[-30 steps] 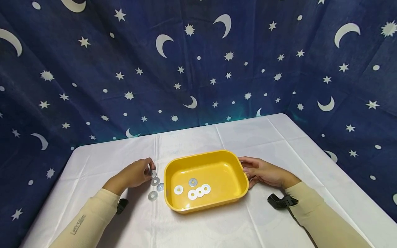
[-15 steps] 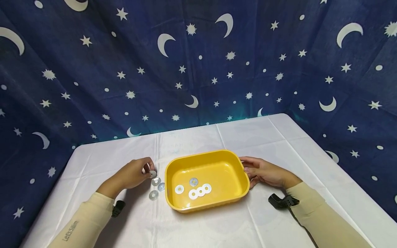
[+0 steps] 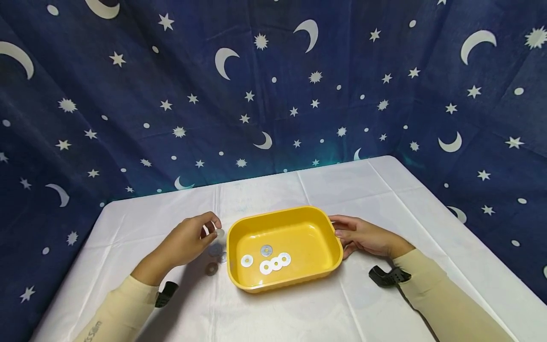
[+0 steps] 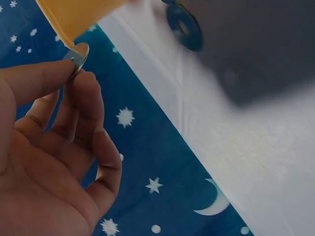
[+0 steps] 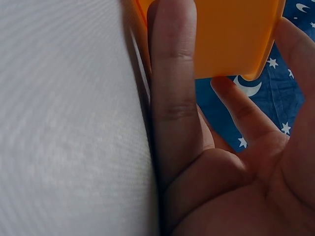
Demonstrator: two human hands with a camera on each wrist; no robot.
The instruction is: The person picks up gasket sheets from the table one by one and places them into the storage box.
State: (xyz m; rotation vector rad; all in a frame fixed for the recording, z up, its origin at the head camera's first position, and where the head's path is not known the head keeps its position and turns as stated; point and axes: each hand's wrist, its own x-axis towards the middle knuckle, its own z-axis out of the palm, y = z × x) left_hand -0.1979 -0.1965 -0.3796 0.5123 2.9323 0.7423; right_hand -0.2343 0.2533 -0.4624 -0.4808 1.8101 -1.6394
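Observation:
My left hand pinches a flat metal washer between thumb and fingertips, just left of the yellow tray. In the left wrist view that washer stands edge-on at the fingertips, overlapping the tray's corner. Below the hand, several washers lie on the white cloth in its shadow. Inside the tray are several more washers, some of them overlapping in a row. My right hand rests against the tray's right end, its fingers extended along the outer wall and the thumb at the rim.
A white cloth covers the table. Behind and beside it hangs a dark blue curtain with moons and stars. Black straps with small devices sit on both wrists.
My left hand has lifted the washer off the cloth and brought it slightly right, towards the tray's left end. The right hand and the tray stay where they were.

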